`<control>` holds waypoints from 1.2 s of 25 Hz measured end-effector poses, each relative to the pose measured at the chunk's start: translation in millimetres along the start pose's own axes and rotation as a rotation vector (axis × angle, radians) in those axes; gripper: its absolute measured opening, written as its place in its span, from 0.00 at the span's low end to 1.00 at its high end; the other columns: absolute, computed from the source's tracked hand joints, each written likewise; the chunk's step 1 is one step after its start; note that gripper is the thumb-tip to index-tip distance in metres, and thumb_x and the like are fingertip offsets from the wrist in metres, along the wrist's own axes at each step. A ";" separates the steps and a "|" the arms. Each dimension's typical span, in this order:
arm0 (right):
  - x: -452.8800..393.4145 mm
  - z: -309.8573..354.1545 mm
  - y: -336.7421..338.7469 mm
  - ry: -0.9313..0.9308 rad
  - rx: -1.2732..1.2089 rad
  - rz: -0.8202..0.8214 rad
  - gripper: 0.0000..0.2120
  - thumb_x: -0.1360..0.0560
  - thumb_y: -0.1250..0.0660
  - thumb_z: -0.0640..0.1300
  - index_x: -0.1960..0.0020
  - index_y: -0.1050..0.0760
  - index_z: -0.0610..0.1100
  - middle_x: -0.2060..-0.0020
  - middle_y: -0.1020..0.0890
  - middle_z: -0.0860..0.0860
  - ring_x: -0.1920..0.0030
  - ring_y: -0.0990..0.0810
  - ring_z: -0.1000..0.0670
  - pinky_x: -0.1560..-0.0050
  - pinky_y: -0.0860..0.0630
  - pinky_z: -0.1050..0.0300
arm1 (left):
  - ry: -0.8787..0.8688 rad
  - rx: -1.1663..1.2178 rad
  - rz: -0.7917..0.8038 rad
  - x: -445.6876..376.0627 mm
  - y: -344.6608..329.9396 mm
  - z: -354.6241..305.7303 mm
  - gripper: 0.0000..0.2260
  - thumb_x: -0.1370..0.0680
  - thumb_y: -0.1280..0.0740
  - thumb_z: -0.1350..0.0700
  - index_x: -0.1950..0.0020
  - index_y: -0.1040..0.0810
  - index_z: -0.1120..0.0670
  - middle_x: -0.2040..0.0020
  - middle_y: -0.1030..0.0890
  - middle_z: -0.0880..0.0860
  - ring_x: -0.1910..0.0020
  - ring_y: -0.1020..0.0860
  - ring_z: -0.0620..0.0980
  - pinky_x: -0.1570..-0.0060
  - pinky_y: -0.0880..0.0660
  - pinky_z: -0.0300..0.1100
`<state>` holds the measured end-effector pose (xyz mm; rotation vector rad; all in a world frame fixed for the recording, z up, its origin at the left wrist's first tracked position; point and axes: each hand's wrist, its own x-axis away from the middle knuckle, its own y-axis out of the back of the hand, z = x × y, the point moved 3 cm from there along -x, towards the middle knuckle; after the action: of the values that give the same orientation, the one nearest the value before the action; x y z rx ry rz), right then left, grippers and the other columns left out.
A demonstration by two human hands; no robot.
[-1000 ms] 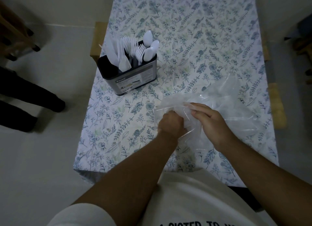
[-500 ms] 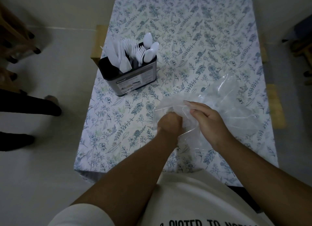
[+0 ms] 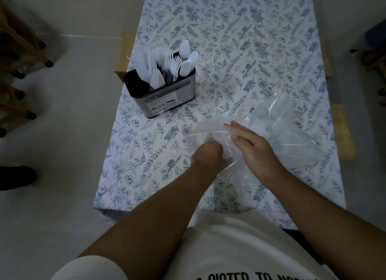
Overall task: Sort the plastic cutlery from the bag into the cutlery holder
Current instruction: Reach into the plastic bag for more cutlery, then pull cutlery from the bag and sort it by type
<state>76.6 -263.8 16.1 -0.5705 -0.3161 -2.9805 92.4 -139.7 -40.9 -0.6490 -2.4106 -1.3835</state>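
The worktop [image 3: 240,29] carries a floral-patterned cloth in blue and green. On its left side, towards the far half, stands the cutlery holder [image 3: 163,96], a dark-rimmed metal box with a printed label on the near face. It holds white plastic cutlery upright: knives [image 3: 146,66] in the left compartment, forks [image 3: 170,62] in the middle, spoons [image 3: 188,58] at the right end.

The clear plastic bag [image 3: 277,121] lies crumpled on the near right part of the worktop, well apart from the holder. Whether any cutlery is inside it cannot be told.

The left hand [image 3: 208,156] is at the bag's near left edge, fingers curled into a fist that bunches the plastic; the fingertips themselves are hidden. The right hand [image 3: 252,146] rests just beside it on top of the bag, fingers [image 3: 236,129] straight, close together and pointing left, pressing the film flat. The two hands nearly touch.

A white shirt with dark lettering fills the bottom of the view. Wooden furniture legs with dark feet [image 3: 27,66] stand on the pale floor at left.
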 end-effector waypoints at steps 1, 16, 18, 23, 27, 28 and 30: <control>-0.1 1.1 0.2 0.008 0.011 0.006 0.17 0.18 0.37 0.43 0.38 0.20 0.63 0.27 0.27 0.61 0.28 0.32 0.66 0.30 0.37 0.67 | -0.001 0.001 -0.004 1.3 1.4 -0.4 0.14 0.20 0.33 0.50 0.47 0.18 0.61 0.51 0.16 0.59 0.48 0.17 0.57 0.50 0.23 0.45; -33.7 8.4 -10.3 0.062 1.047 0.122 0.38 0.26 0.36 0.68 0.20 0.42 0.59 0.17 0.51 0.49 0.18 0.62 0.46 0.23 0.67 0.36 | 0.138 0.053 -0.054 70.1 18.8 93.2 0.08 0.24 0.30 0.53 0.51 0.26 0.54 0.59 0.24 0.48 0.61 0.25 0.48 0.69 0.35 0.32; -23.1 17.9 -36.7 0.247 1.042 0.152 0.41 0.25 0.35 0.62 0.18 0.48 0.53 0.17 0.54 0.49 0.18 0.62 0.47 0.21 0.64 0.42 | 0.182 0.083 -0.087 75.5 15.9 99.6 0.08 0.25 0.30 0.54 0.53 0.29 0.52 0.61 0.27 0.45 0.62 0.25 0.47 0.71 0.37 0.30; -7.6 -3.2 -84.8 0.350 1.055 0.399 0.39 0.22 0.40 0.49 0.17 0.54 0.52 0.17 0.52 0.51 0.18 0.56 0.50 0.19 0.60 0.44 | 0.226 0.095 -0.163 79.2 5.6 107.3 0.14 0.26 0.29 0.47 0.46 0.25 0.54 0.55 0.21 0.50 0.57 0.21 0.49 0.62 0.28 0.39; -20.4 -12.2 -67.6 0.295 0.996 0.386 0.36 0.23 0.44 0.49 0.17 0.51 0.54 0.17 0.47 0.52 0.18 0.53 0.50 0.19 0.59 0.46 | 0.230 0.063 -0.190 85.8 6.7 114.8 0.12 0.25 0.31 0.49 0.46 0.25 0.55 0.56 0.25 0.50 0.58 0.24 0.50 0.61 0.31 0.40; -24.3 -13.5 -62.3 0.288 0.992 0.372 0.35 0.22 0.44 0.48 0.17 0.50 0.54 0.17 0.47 0.52 0.18 0.52 0.49 0.19 0.58 0.46 | 0.239 0.056 -0.197 89.1 7.3 117.5 0.11 0.24 0.31 0.49 0.48 0.26 0.55 0.57 0.26 0.50 0.59 0.25 0.50 0.62 0.31 0.40; -32.5 -16.7 -53.0 0.274 1.008 0.331 0.34 0.21 0.41 0.46 0.18 0.49 0.53 0.17 0.46 0.50 0.18 0.52 0.48 0.19 0.57 0.46 | 0.276 0.073 -0.231 95.9 9.4 123.7 0.08 0.24 0.32 0.51 0.51 0.26 0.54 0.58 0.25 0.50 0.61 0.25 0.49 0.65 0.32 0.40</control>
<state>94.1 -214.1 -21.0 -0.0718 -1.3852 -2.1306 12.0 -5.6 -52.0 -0.1513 -2.3519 -1.3597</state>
